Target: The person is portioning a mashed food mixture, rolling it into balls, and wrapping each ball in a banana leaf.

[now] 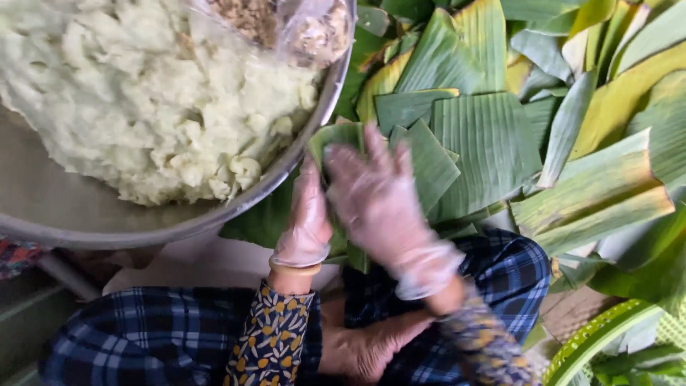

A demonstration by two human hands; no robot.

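Over the lap: a strip of banana leaf (341, 143) is pinched upright between both gloved hands, kept off the knees.
Left hand (307, 218): closed on the strip's left edge.
Right hand (379, 200): fingers spread flat against its face (bracing it, I'd guess).
Far left: steel bowl (107, 214) of pale dough (143, 93), within easy reach.
Right: cut leaf pile (493, 136), fanned for picking.
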